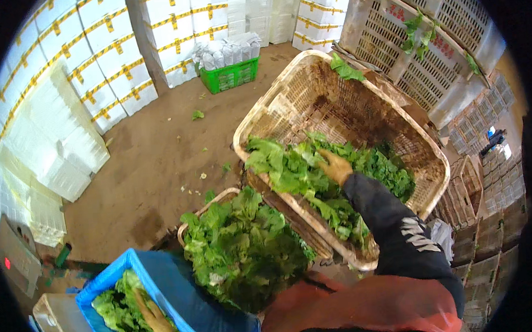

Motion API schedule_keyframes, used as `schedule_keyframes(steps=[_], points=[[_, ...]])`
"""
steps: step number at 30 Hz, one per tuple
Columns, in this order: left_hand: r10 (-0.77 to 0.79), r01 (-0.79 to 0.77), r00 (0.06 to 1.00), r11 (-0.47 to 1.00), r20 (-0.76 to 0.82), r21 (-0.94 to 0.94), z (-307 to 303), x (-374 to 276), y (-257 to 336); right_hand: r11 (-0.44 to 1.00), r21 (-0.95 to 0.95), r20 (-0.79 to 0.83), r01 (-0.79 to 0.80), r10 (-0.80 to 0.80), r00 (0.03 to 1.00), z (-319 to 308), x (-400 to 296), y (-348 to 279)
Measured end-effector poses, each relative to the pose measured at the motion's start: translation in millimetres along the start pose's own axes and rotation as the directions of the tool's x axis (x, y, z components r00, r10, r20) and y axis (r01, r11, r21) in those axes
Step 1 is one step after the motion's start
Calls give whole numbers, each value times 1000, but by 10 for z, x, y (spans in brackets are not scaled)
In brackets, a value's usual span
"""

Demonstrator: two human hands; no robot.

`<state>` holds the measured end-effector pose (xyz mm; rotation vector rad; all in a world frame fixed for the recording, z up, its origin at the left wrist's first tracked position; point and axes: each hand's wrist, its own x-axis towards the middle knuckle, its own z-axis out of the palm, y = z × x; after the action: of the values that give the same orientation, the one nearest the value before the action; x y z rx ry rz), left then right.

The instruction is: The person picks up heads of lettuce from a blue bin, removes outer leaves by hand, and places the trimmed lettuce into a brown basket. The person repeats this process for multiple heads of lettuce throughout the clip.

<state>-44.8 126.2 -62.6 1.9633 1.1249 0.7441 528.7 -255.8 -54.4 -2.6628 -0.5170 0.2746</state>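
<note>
My right hand (337, 166) reaches into a large, dirt-stained plastic crate (425, 152) and touches the leafy lettuce (288, 165) at its near end. Some fingertips are hidden among the leaves. At lower left, my left hand (154, 320) lies with extended fingers on green lettuce (109, 308) inside a blue bin (182, 276). Whether it grips a head there is unclear. Between the two stands a lower crate (225, 193), heaped with more lettuce (238, 243).
White foam boxes (110, 61) with yellow-black tape are stacked along the far side. A green crate (231, 76) of white-wrapped items stands on the dirty floor (158, 148). Slatted crates (403, 48) rise at upper right. A grey device (18, 257) with a red light is at far left.
</note>
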Motion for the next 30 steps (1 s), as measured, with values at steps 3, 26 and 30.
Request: schedule_keyframes(steps=[3,26,30], points=[[-15,-33,992,927,125,373,132,-179,59,931,-183,-161,-315,288,944,41,1109,648],[500,-368,733,862,462,-349,3413,-283,2538,903,421,519,85,-317,794,-932,-853,141],[355,-369,815,927,459,-61,3047,-227,2017,939,131,-166,317,-295,941,-740,493,86]])
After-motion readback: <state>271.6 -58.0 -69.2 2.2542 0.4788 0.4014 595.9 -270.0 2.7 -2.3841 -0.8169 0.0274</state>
